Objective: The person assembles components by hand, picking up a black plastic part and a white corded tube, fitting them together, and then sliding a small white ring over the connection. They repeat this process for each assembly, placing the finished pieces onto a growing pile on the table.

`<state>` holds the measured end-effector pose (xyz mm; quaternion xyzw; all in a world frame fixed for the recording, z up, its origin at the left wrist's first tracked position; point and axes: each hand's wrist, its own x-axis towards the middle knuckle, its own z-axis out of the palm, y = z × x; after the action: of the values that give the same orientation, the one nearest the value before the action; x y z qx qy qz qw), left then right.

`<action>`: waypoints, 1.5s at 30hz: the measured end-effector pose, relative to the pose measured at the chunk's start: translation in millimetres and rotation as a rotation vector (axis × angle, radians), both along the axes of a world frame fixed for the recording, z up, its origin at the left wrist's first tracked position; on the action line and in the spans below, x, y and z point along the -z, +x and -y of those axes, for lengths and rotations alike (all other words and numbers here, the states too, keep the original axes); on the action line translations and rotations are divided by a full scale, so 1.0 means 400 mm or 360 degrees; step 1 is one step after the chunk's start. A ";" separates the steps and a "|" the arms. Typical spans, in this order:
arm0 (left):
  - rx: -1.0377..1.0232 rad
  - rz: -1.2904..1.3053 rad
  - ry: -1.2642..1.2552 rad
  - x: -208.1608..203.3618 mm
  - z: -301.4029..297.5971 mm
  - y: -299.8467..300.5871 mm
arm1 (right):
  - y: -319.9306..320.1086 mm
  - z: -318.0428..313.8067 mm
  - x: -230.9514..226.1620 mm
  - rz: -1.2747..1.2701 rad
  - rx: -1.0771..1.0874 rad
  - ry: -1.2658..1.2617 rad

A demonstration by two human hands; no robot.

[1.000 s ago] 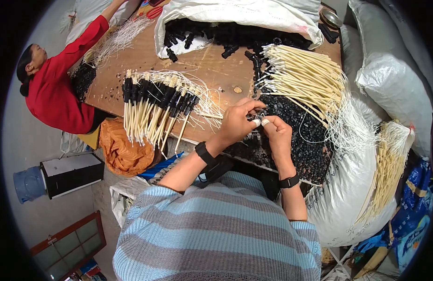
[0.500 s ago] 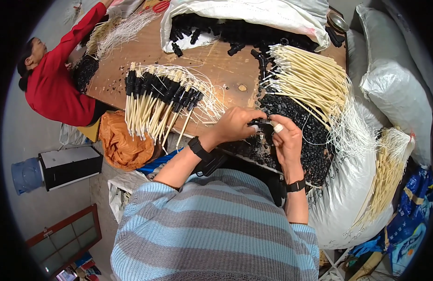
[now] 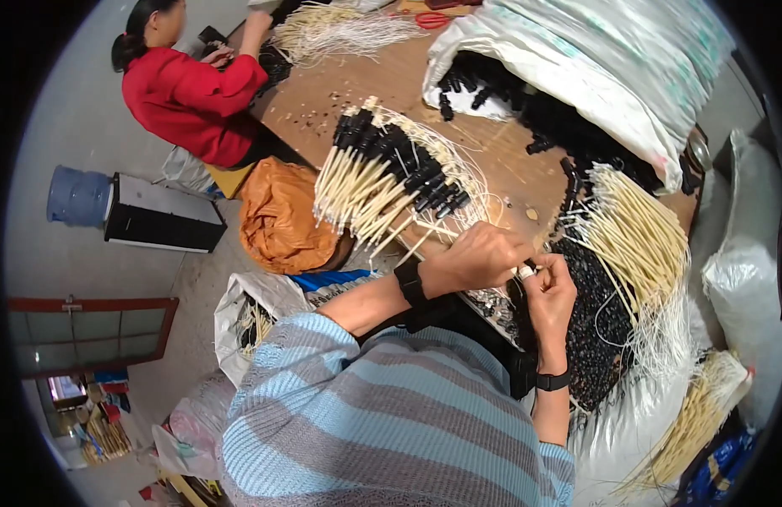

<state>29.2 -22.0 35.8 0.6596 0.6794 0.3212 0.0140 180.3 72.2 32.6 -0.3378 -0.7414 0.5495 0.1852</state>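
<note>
My left hand (image 3: 490,256) is closed, its fingertips pinched together against those of my right hand (image 3: 550,291). My right hand is closed too, with a white wrap (image 3: 525,272) on one digit. What lies between the fingertips is too small and hidden to make out. Just left of my left hand is a pile of cream sticks (image 3: 357,182) with black plastic fittings (image 3: 395,152) on them and thin white strings trailing off. Small black pieces (image 3: 590,317) lie heaped beside my right hand. Beyond them is a bundle of plain cream sticks (image 3: 640,232) with white strings.
A white woven sack (image 3: 568,76) spills black fittings onto the brown table (image 3: 319,101). A person in red (image 3: 184,106) works at the far left. An orange sack (image 3: 281,220) stands by the table's left edge; filled white sacks (image 3: 742,262) stand at the right.
The view has swung, so the table and hands sit further right in it. Both hands stay together, and the black part seen earlier at my left fingertips is now hidden. The person in red has drawn an arm in.
</note>
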 end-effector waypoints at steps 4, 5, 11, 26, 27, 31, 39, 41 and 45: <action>-0.0406 -0.0189 0.0377 -0.059 0.052 -0.099 | -0.039 0.000 -0.033 -0.0329 0.0295 0.0707; -0.0573 -0.0295 0.0400 -0.069 0.070 -0.138 | -0.037 -0.024 -0.030 -0.0352 0.0353 0.0828; -0.1381 -0.0625 0.0223 -0.053 0.128 -0.271 | -0.056 0.019 -0.055 0.0096 -0.0366 0.1304; -0.0460 0.0085 -0.0303 0.189 -0.386 -0.285 | 0.169 -0.202 0.013 0.0313 0.0371 0.1153; -0.0443 0.0172 -0.0413 0.188 -0.376 -0.264 | 0.183 -0.222 0.010 0.0345 0.0413 0.1254; -0.0470 0.0104 -0.0492 0.129 -0.313 -0.189 | 0.173 -0.305 0.003 0.0611 0.0539 0.1690; -0.0083 0.0813 -0.0320 0.104 -0.194 -0.095 | 0.160 -0.268 -0.003 0.0436 0.0129 0.1420; -0.0040 0.0940 -0.0265 0.101 -0.172 -0.095 | 0.152 -0.213 -0.032 0.0338 0.0014 0.1349; -0.0059 0.1246 -0.0322 0.099 -0.157 -0.109 | 0.162 -0.150 -0.013 0.0080 0.0138 0.1014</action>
<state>-14.4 40.8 -3.8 0.4703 0.6627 0.4799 0.3305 244.9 132.2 37.6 -0.3074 -0.8654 0.2729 0.2866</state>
